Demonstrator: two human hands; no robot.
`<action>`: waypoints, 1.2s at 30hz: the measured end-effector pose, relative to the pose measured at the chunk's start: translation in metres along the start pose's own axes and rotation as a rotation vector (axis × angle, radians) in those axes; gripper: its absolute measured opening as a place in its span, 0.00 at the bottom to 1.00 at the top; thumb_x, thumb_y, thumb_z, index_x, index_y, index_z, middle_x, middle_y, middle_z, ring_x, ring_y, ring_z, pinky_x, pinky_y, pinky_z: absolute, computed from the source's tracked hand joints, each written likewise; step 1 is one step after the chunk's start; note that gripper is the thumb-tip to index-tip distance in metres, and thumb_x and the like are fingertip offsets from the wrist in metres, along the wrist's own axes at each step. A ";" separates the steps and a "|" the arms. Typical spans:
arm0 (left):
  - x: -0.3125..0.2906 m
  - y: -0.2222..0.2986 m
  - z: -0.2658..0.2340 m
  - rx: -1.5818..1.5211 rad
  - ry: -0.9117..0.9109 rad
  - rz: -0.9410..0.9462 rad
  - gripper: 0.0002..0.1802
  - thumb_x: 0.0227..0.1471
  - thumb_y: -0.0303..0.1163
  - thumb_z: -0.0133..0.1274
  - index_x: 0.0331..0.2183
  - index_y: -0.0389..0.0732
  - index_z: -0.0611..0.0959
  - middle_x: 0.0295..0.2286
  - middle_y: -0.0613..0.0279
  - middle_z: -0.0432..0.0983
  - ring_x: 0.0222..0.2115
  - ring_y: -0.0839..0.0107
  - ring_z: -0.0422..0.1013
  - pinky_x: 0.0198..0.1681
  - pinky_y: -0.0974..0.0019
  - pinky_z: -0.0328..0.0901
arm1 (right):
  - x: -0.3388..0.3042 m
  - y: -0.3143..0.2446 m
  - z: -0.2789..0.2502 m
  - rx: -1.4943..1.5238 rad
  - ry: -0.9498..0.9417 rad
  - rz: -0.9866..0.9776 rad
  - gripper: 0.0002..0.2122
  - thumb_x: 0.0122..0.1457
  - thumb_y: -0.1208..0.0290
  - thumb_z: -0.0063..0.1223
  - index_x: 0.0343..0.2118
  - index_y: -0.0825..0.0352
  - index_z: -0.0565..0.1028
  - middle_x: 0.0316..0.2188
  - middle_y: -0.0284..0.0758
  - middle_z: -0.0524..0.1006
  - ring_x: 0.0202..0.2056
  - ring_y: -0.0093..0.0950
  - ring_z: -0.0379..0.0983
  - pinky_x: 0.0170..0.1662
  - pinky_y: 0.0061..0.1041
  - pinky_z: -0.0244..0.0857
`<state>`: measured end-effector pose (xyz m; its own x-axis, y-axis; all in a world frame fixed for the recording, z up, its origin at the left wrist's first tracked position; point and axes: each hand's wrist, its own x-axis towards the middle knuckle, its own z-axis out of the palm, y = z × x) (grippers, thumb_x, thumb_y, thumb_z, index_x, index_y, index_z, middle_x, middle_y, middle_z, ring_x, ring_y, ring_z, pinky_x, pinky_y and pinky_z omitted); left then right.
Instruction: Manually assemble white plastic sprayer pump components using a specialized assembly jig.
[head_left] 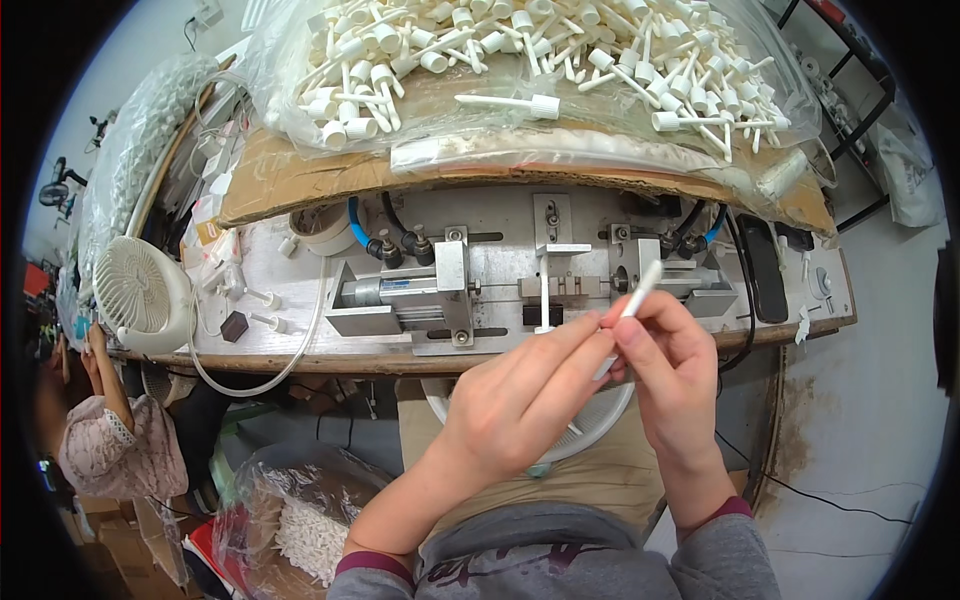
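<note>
Above the front edge of the bench, my two hands meet around a white plastic stick [643, 288]. My right hand [668, 365] pinches it between thumb and fingers, its tapered end pointing up. My left hand [525, 395] is closed at its lower part, where a bit of white shows between the hands; the fingers hide the rest. Just beyond sits a metal clamping fixture [565, 287] between two pneumatic cylinders [395, 292]. At the fixture, another white stick [544, 300] stands upright with its wide end down.
A large heap of white capped sticks [530, 40] lies on plastic and a cardboard sheet [300, 185] over the bench. A fan [143, 293] stands left, a phone [761, 268] right. Below are a white basin [600, 425] and a bag of small white parts [312, 538]. Another person [120, 445] sits left.
</note>
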<state>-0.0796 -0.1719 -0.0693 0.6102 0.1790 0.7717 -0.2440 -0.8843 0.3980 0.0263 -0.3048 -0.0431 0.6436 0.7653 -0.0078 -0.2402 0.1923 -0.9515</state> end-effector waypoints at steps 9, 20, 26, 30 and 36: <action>-0.002 0.010 -0.018 -0.035 -0.016 -0.326 0.19 0.40 0.20 0.69 0.39 0.36 0.86 0.31 0.60 0.79 0.32 0.67 0.78 0.33 0.66 0.73 | 0.141 -0.051 -0.013 -1.032 0.183 -0.884 0.05 0.56 0.73 0.59 0.35 0.65 0.81 0.24 0.30 0.77 0.23 0.18 0.71 0.28 0.18 0.64; -0.020 -0.010 0.004 0.299 -0.276 -0.191 0.15 0.40 0.29 0.67 0.35 0.39 0.86 0.46 0.58 0.81 0.22 0.69 0.76 0.26 0.70 0.67 | 0.274 -0.083 -0.027 -2.029 -0.518 -0.980 0.03 0.51 0.79 0.56 0.25 0.68 0.74 0.29 0.33 0.73 0.30 0.34 0.74 0.33 0.34 0.66; -0.019 -0.011 0.006 0.325 -0.284 -0.198 0.15 0.38 0.30 0.68 0.34 0.41 0.87 0.46 0.59 0.81 0.18 0.70 0.74 0.25 0.70 0.66 | 0.265 -0.101 -0.038 -1.773 -0.300 -0.753 0.07 0.49 0.80 0.56 0.27 0.68 0.68 0.22 0.36 0.70 0.25 0.32 0.71 0.29 0.34 0.64; -0.023 -0.016 0.006 0.276 -0.272 -0.174 0.14 0.40 0.29 0.64 0.34 0.38 0.86 0.46 0.53 0.81 0.16 0.70 0.70 0.24 0.70 0.64 | 0.266 -0.080 -0.032 -1.588 -0.357 -0.891 0.06 0.51 0.82 0.56 0.28 0.69 0.69 0.22 0.37 0.70 0.26 0.32 0.73 0.31 0.34 0.66; -0.020 -0.015 0.006 0.317 -0.274 -0.181 0.15 0.38 0.30 0.68 0.34 0.42 0.87 0.45 0.61 0.82 0.16 0.71 0.71 0.24 0.70 0.67 | 0.287 -0.074 -0.047 -2.061 -0.500 -1.216 0.03 0.52 0.80 0.55 0.29 0.68 0.72 0.35 0.37 0.73 0.34 0.37 0.76 0.37 0.35 0.71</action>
<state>-0.0842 -0.1651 -0.0937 0.8092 0.2601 0.5269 0.1017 -0.9451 0.3104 0.2624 -0.1285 0.0103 -0.3152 0.9073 0.2785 0.8307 0.1219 0.5432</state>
